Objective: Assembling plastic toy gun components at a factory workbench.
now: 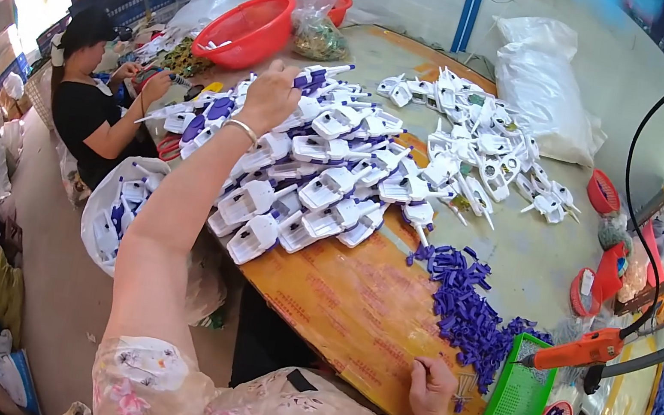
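My left hand (269, 98) is stretched over a big pile of white plastic housings (337, 121) with purple parts and long narrow tips. Its fingers are bent closed at the near end of a white-and-purple housing (318, 75) on the far side of the pile. My right hand (432, 390) rests by the table's near edge, fingers curled in; anything inside them is hidden. Just right of it lie a few thin metal screws (463, 388). Beyond these spreads a heap of small purple plastic strips (460, 302).
A green tray (498, 408) holds small metal pieces, with an orange electric screwdriver (578, 351) over it. More white housings (489, 146) lie at the back. A red basin (247, 29) and a white sack (542, 89) stand beyond. At left, a co-worker (97, 101) sits near a white bag (119, 209) of housings.
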{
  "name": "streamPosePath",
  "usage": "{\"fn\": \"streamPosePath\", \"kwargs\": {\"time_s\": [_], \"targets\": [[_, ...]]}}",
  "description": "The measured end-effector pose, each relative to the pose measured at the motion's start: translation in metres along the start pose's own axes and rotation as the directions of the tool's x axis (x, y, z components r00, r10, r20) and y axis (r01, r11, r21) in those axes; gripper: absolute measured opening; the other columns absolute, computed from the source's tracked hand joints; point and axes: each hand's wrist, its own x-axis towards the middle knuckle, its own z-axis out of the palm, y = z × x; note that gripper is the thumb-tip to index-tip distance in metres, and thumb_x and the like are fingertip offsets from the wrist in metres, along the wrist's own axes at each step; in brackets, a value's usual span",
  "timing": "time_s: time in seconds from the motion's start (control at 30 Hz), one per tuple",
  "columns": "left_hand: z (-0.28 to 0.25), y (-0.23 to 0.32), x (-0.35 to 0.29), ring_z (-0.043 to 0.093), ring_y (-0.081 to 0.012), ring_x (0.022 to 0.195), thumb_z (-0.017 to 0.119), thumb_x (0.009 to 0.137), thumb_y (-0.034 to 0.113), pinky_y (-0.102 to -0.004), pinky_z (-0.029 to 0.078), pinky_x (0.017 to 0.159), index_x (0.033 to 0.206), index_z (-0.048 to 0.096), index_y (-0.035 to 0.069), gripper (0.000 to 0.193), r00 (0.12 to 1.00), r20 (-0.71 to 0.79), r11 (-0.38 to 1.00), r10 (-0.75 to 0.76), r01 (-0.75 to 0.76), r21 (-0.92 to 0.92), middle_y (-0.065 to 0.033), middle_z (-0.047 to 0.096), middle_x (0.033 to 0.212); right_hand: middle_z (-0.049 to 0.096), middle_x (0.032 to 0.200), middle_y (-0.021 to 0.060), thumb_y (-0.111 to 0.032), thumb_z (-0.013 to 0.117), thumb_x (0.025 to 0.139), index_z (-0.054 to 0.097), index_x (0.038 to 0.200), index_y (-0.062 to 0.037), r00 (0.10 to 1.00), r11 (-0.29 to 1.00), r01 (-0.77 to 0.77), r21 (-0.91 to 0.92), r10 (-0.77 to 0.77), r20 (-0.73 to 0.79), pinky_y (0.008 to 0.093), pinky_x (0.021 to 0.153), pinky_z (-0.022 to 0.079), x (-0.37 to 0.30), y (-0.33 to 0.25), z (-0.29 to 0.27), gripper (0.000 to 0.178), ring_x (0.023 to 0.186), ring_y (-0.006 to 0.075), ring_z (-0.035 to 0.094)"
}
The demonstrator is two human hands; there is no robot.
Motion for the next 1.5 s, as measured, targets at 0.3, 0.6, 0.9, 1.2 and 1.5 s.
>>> {"fn": "streamPosePath", "kwargs": {"time_s": [0.3,0.6,0.9,1.2,1.5], "targets": [[0.051,0.019,0.022,0.056,-0.0335,0.103,0.054,0.080,0.011,-0.0498,0.048,0.081,0.105,0.061,0.010,0.026,0.892,0.439,0.893,-0.105,-0.109,0.436,-0.0141,0.053,0.112,0.058,0.068,0.0128,-0.001,0.062,0.077,0.061,0.078,-0.0012,0.997,0.996,-0.070,-0.057,0.072,0.033,0.0311,0.055,0.044,0.007,0.002,-0.009,0.002,0.060,0.0260,0.057],[0.000,0.025,0.021,0.051,-0.0384,0.111,0.057,0.078,0.013,-0.0443,0.043,0.093,0.124,0.049,0.007,0.048,0.822,0.542,0.963,-0.176,0.029,0.268,-0.0225,0.050,0.120,0.056,0.067,0.0122,0.003,0.062,0.077,0.060,0.078,-0.0001,1.000,1.000,-0.013,-0.002,0.013,0.011,0.0302,0.052,0.042,0.009,-0.005,-0.012,0.004,0.058,0.0247,0.055],[-0.076,0.137,-0.193,0.058,-0.0322,0.090,0.062,0.075,0.006,-0.0374,0.048,0.078,0.099,0.058,0.002,0.024,0.831,0.448,0.786,0.328,0.023,-0.618,-0.0154,0.059,0.096,0.055,0.067,0.0108,0.002,0.063,0.078,0.060,0.082,0.0005,0.997,0.995,0.076,0.063,-0.075,-0.013,0.0272,0.051,0.041,0.004,-0.021,-0.014,0.004,0.057,0.0199,0.054],[-0.038,0.183,-0.313,0.054,-0.0335,0.093,0.066,0.072,0.007,-0.0402,0.043,0.082,0.085,0.059,0.001,0.016,0.967,0.252,0.870,0.036,0.094,-0.484,-0.0140,0.057,0.096,0.060,0.071,0.0118,-0.001,0.063,0.078,0.063,0.086,0.0009,0.992,0.993,-0.016,0.117,0.001,0.125,0.0264,0.055,0.045,-0.030,-0.034,-0.032,0.008,0.061,0.0188,0.059],[-0.016,0.189,-0.303,0.050,-0.0314,0.087,0.061,0.073,0.012,-0.0421,0.036,0.082,0.085,0.057,0.005,0.015,0.973,0.223,0.947,0.051,0.024,-0.320,-0.0130,0.053,0.091,0.060,0.071,0.0130,0.001,0.063,0.077,0.062,0.082,-0.0008,0.996,0.998,0.008,-0.070,-0.015,-0.093,0.0300,0.053,0.046,-0.070,-0.015,-0.033,0.005,0.060,0.0236,0.059]]}}
